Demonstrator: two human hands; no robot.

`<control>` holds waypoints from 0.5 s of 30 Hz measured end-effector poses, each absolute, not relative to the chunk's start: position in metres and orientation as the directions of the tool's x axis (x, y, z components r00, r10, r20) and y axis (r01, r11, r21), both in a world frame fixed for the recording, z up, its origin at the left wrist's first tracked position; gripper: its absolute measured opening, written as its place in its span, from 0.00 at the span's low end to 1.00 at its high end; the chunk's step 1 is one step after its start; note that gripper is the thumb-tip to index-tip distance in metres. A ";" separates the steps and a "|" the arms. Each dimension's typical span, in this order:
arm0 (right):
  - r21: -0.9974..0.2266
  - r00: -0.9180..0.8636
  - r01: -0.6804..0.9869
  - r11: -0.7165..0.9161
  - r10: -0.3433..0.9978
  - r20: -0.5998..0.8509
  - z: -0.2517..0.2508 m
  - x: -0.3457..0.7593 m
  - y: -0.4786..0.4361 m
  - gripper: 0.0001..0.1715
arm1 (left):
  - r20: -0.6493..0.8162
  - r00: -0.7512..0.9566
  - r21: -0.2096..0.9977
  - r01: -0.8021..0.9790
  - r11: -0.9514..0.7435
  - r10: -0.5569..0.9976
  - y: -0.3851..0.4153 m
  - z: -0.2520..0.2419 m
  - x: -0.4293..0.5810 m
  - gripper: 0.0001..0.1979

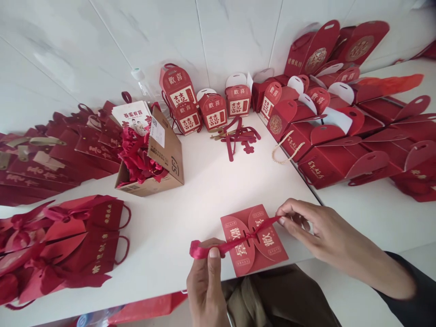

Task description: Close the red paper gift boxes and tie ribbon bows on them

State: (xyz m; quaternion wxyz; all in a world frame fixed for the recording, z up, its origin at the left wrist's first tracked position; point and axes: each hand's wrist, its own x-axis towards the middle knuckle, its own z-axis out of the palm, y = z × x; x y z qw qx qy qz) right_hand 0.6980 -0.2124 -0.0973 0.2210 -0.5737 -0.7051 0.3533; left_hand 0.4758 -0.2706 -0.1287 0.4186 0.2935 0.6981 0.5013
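Observation:
A red gift box (238, 263) with pale lettering and rounded interlocking flaps sits at the table's front edge, its top facing me. A dark pink ribbon (235, 244) passes through the slots at its centre, where it crosses in a knot. My left hand (207, 277) pinches one end between thumb and fingers, left of the box, with a loop of ribbon sticking out beyond. On the right, my right hand (306, 225) grips the other end by its fingertips. Between the two hands the ribbon is stretched across the box top.
An open cardboard box (166, 154) of red ribbons stands at back left. Ribbon-tied red gift bags (105, 231) lie at left. Cut ribbon strips (235, 136) lie near small red boxes (213, 111) by the wall. Many red boxes (335, 161) crowd the right side.

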 end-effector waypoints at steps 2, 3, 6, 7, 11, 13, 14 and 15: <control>-0.757 -0.239 0.647 0.087 0.967 -0.093 -0.099 0.699 -0.213 0.13 | -0.357 -0.502 0.925 -0.072 0.373 0.788 -0.274 -0.130 0.475 0.21; -0.765 -0.235 0.638 0.085 0.968 -0.088 -0.099 0.699 -0.213 0.12 | -0.371 -0.504 0.922 -0.097 0.376 0.780 -0.275 -0.129 0.474 0.21; -0.777 -0.237 0.622 0.098 0.969 -0.068 -0.100 0.701 -0.214 0.10 | -0.370 -0.414 0.929 -0.164 0.332 0.831 -0.277 -0.121 0.470 0.22; -0.772 -0.242 0.625 0.112 0.969 -0.056 -0.100 0.701 -0.214 0.10 | -0.364 -0.376 0.931 -0.180 0.318 0.852 -0.277 -0.118 0.468 0.22; -0.769 -0.252 0.622 0.149 0.968 -0.017 -0.096 0.701 -0.215 0.09 | -0.340 -0.395 0.939 -0.182 0.290 0.853 -0.276 -0.108 0.462 0.20; -0.782 -0.227 0.605 0.149 0.974 0.010 -0.092 0.700 -0.216 0.09 | -0.302 -0.446 0.953 -0.129 0.273 0.843 -0.273 -0.103 0.462 0.19; -0.787 -0.212 0.599 0.152 0.977 0.028 -0.090 0.698 -0.217 0.08 | -0.273 -0.468 0.961 -0.092 0.261 0.840 -0.270 -0.101 0.463 0.19; -0.788 -0.199 0.593 0.166 0.978 0.057 -0.088 0.697 -0.218 0.08 | -0.244 -0.485 0.967 -0.057 0.248 0.840 -0.267 -0.098 0.464 0.19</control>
